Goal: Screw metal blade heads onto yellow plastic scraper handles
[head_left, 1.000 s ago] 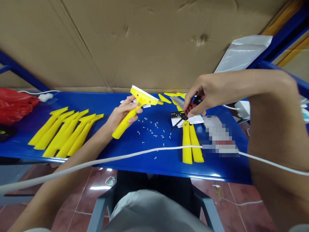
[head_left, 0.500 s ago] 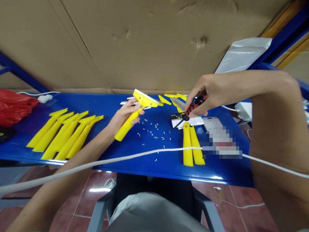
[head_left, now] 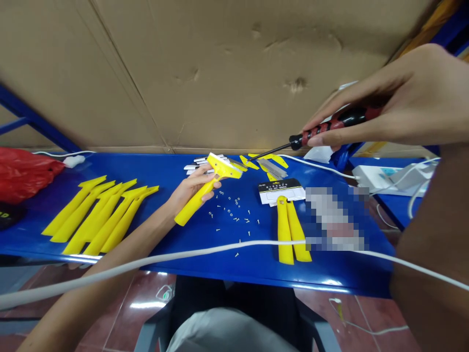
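Note:
My left hand [head_left: 200, 188] is closed around the handle of a yellow scraper [head_left: 196, 203], its wide head tilted up to the right with a white edge. Up at the right, my right hand [head_left: 395, 107] grips a red and black screwdriver [head_left: 322, 129]. The screwdriver's thin shaft points down-left and its tip appears near the right end of the scraper head; I cannot tell whether they touch. Small screws and nuts [head_left: 236, 219] lie scattered on the blue table below the scraper. Behind them are loose yellow plates [head_left: 278, 160] and metal blades [head_left: 273, 168].
Several yellow handles [head_left: 95, 215] lie at the left, two more yellow handles [head_left: 287, 230] at the right by a black and white packaging card [head_left: 282, 190]. A white cable [head_left: 205, 250] crosses the view in front. A red bag [head_left: 27, 168] sits far left; cardboard [head_left: 220, 73] stands behind.
My right hand has moved up and to the right with the screwdriver, whose tip now points toward the scraper head. My left hand keeps its hold on the scraper. The view has tilted slightly.

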### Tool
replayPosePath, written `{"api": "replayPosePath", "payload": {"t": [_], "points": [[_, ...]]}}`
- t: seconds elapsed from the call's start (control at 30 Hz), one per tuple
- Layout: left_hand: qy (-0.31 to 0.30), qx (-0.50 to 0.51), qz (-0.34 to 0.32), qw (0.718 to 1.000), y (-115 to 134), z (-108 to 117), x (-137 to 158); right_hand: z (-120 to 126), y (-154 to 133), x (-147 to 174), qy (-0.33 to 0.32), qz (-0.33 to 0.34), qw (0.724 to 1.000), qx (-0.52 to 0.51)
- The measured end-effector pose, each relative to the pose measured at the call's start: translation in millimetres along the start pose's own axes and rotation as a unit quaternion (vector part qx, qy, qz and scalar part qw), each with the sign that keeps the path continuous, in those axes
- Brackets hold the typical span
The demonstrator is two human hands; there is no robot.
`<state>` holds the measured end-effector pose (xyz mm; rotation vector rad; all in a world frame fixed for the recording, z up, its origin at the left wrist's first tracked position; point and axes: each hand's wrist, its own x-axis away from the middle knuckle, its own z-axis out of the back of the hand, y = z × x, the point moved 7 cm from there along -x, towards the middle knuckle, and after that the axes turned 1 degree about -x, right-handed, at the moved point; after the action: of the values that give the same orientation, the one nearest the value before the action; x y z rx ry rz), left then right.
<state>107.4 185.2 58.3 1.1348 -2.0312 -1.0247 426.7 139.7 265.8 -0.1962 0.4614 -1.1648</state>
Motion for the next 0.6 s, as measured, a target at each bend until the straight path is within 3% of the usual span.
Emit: {"api": "replayPosePath", "payload": {"t": [0.23,0.6], "points": [[-0.006,0.017,0.015,1.000,-2.6,-2.3,2.9,-0.9,-16.0,0.2,0.029,0.032,0.999,0.009],[-0.013,0.069,0.078,0.995,-10.5,-4.0,2.7,-33.0,-34.8,-15.7,-0.050,0.042,0.998,-0.005]]}}
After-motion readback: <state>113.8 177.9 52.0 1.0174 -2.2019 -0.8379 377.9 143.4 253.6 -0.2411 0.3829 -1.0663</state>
